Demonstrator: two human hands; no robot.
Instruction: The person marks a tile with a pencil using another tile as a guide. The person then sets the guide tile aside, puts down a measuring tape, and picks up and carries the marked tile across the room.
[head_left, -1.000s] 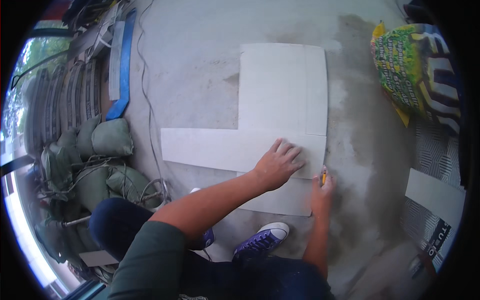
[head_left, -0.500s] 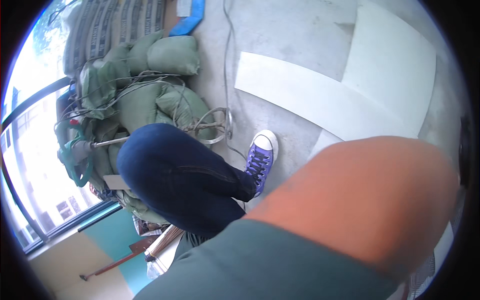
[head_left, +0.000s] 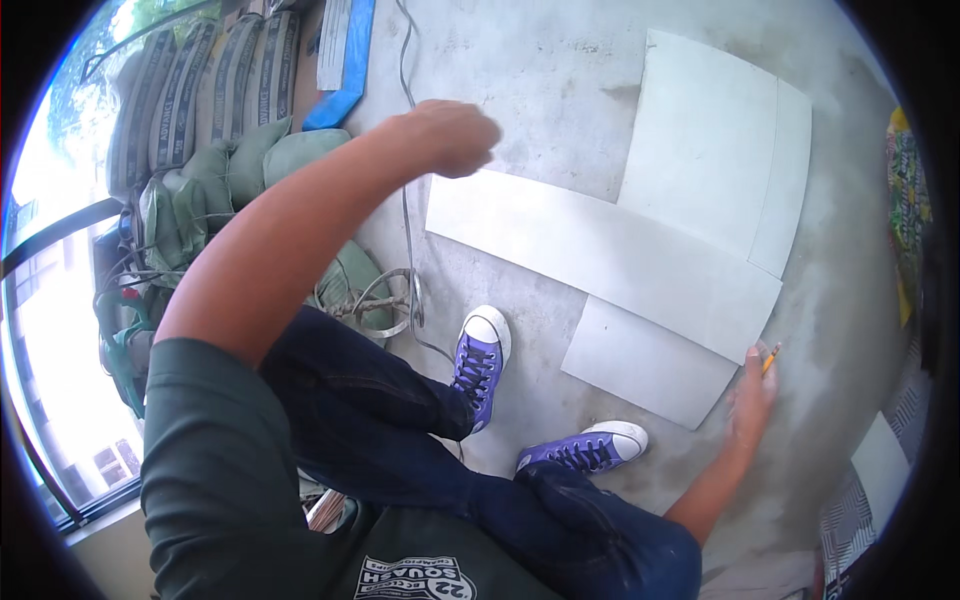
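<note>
A long white panel lies at a slant on the concrete floor. My right hand is at its near right corner, with a yellow pencil held between the fingers. The thumb seems to touch the panel's corner. My left hand hovers by the far left end of the same panel, bent at the wrist; motion smears its fingers. Under or against the long panel lie a large white sheet with a thin line near its right edge, and a smaller white piece on the near side.
My purple sneakers stand just before the panels. At left are stacked grey sacks, green sacks, a cable and a green-handled power tool by the window. A colourful bag sits at the right edge.
The blurred arm that filled the lower right has swung away. Both hands now show, one at each end of the long panel. The view has shifted, revealing both shoes and the smaller piece.
</note>
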